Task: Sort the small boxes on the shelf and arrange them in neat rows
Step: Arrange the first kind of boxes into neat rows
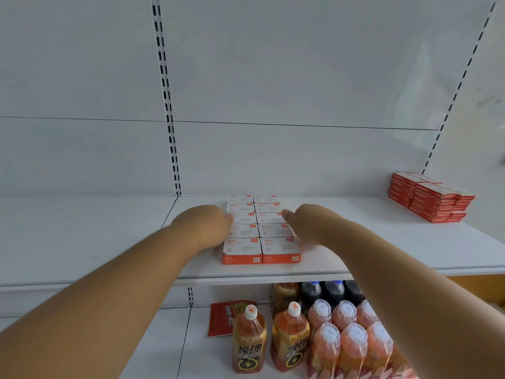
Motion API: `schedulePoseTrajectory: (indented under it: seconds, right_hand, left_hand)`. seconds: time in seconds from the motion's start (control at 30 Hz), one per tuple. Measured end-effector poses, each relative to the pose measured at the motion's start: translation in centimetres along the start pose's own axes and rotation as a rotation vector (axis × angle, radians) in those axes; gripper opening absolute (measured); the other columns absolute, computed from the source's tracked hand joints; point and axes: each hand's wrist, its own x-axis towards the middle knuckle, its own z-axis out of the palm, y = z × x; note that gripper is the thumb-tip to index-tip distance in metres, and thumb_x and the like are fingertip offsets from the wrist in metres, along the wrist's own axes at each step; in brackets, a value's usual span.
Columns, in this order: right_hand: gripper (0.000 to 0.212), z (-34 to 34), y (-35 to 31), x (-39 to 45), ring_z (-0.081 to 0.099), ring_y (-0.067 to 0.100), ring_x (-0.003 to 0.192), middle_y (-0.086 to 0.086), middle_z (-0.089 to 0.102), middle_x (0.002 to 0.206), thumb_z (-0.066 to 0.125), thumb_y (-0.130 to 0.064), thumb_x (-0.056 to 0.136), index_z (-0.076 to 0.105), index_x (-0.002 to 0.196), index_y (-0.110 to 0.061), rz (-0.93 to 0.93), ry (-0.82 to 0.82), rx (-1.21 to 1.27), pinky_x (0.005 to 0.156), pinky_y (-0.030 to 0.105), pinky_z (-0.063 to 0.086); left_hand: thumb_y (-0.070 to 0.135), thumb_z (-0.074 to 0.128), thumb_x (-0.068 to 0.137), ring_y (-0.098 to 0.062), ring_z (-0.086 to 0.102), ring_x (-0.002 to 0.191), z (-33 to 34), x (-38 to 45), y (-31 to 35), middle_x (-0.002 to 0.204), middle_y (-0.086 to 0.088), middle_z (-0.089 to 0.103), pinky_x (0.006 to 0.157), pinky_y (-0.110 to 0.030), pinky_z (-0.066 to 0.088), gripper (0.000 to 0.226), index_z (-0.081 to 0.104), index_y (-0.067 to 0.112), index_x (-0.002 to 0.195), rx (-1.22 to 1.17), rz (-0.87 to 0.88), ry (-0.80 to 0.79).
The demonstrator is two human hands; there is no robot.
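Small boxes (261,228), white w/ orange fronts, lie on the upper shelf (355,242) in two columns, five deep, near the middle. Left hand (210,225) presses flat against the left side of the block, right hand (303,224) against the right side; fingers look straight, not pinching anything. I judge the step is squeezing the columns together to square them. To do it well: push both sides w/ equal force, palms low on the box walls so nothing tips, then check the front edge is even. Red boxes (431,199) are stacked well apart at the right. Bottles (300,337) stand on the shelf below
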Motion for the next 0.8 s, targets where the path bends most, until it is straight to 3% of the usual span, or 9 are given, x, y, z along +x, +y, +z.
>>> schedulePoseTrajectory:
  seconds: [0.07, 0.13, 0.3, 0.47, 0.53, 0.6, 0.7, 0.77, 0.8]
  right_hand:
    - [0.053, 0.1, -0.2, 0.7, 0.063, 0.027, 0.096, 0.005, 0.061, 0.093, 0.028, -0.047, 0.102, 0.060, 0.118, -0.008, -0.010, 0.000, 0.056, 0.077, 0.034, 0.047]
    - [0.053, 0.2, -0.7, 1.1, 0.061, 0.027, 0.103, 0.007, 0.062, 0.103, 0.025, -0.046, 0.103, 0.057, 0.124, -0.009, -0.010, -0.015, -0.033, 0.080, 0.034, 0.046]
    - [0.036, 0.2, -1.4, 0.7, 0.057, 0.026, 0.109, 0.005, 0.059, 0.112, 0.028, -0.027, 0.105, 0.051, 0.130, -0.016, -0.027, 0.002, -0.140, 0.094, 0.038, 0.050]
    - [0.039, 0.4, -1.5, 1.2, 0.057, 0.025, 0.110, 0.003, 0.057, 0.117, 0.031, -0.025, 0.104, 0.042, 0.141, -0.018, -0.060, -0.010, -0.196, 0.091, 0.036, 0.050]
    - [0.041, 0.1, -1.4, 1.1, 0.056, 0.026, 0.115, 0.004, 0.057, 0.123, 0.028, -0.027, 0.105, 0.042, 0.142, -0.019, -0.063, -0.029, -0.192, 0.096, 0.037, 0.049]
    - [0.043, -0.2, -1.3, 1.4, 0.054, 0.027, 0.118, 0.007, 0.056, 0.127, 0.025, -0.029, 0.106, 0.040, 0.145, -0.018, -0.038, -0.049, -0.134, 0.099, 0.037, 0.046]
    - [0.045, -0.5, -0.7, 2.8, 0.062, 0.023, 0.094, 0.006, 0.063, 0.102, 0.029, -0.037, 0.104, 0.053, 0.131, -0.010, -0.053, -0.058, -0.016, 0.083, 0.035, 0.050]
    - [0.045, -0.6, -0.4, 4.2, 0.056, 0.018, 0.074, -0.001, 0.056, 0.079, 0.031, -0.042, 0.102, 0.059, 0.113, -0.008, -0.035, -0.018, 0.039, 0.071, 0.033, 0.045]
    - [0.045, -0.6, -0.4, 4.8, 0.054, 0.018, 0.074, -0.002, 0.052, 0.076, 0.030, -0.043, 0.102, 0.059, 0.111, -0.009, -0.031, -0.001, -0.005, 0.070, 0.033, 0.042]
  left_hand:
    - [0.045, 0.027, 0.104, -0.023, 0.055, 0.091, 0.1, 0.7, 0.4, 0.107, -0.007, 0.064, 0.078, -0.033, 0.042, 0.048, 0.062, 0.013, 0.109, 0.012, -0.009, 0.020]
    - [0.044, 0.026, 0.104, -0.024, 0.059, 0.096, 0.5, 1.3, 0.8, 0.108, -0.007, 0.065, 0.083, -0.035, 0.046, 0.047, 0.062, 0.014, 0.108, 0.039, -0.019, 0.006]
    - [0.044, 0.028, 0.103, -0.019, 0.060, 0.084, 1.3, 2.1, 0.7, 0.081, 0.002, 0.059, 0.073, -0.033, 0.046, 0.041, 0.054, 0.019, 0.085, 0.035, -0.035, 0.001]
    - [0.043, 0.030, 0.103, -0.013, 0.058, 0.073, 1.6, 2.6, 0.1, 0.076, 0.004, 0.060, 0.062, -0.029, 0.041, 0.042, 0.052, 0.021, 0.076, 0.001, -0.005, -0.012]
    - [0.044, 0.030, 0.103, -0.012, 0.057, 0.073, 1.5, 2.8, 0.0, 0.075, 0.006, 0.058, 0.064, -0.029, 0.041, 0.042, 0.054, 0.021, 0.078, -0.024, -0.002, -0.018]
    - [0.045, 0.029, 0.103, -0.016, 0.058, 0.081, 1.2, 2.9, 0.0, 0.083, 0.004, 0.060, 0.072, -0.030, 0.044, 0.043, 0.060, 0.018, 0.092, -0.024, -0.004, -0.014]
    - [0.047, 0.025, 0.104, -0.023, 0.059, 0.101, 0.8, 3.4, -0.3, 0.114, -0.006, 0.065, 0.086, -0.034, 0.045, 0.052, 0.062, 0.014, 0.117, -0.002, -0.025, 0.029]
    - [0.049, 0.023, 0.103, -0.024, 0.058, 0.112, 0.9, 4.4, -0.6, 0.125, -0.005, 0.063, 0.093, -0.036, 0.046, 0.053, 0.060, 0.017, 0.125, -0.032, -0.029, 0.036]
    - [0.049, 0.023, 0.103, -0.024, 0.057, 0.114, 1.0, 4.9, -0.8, 0.126, -0.004, 0.063, 0.094, -0.037, 0.046, 0.052, 0.059, 0.019, 0.126, -0.042, -0.031, 0.029]
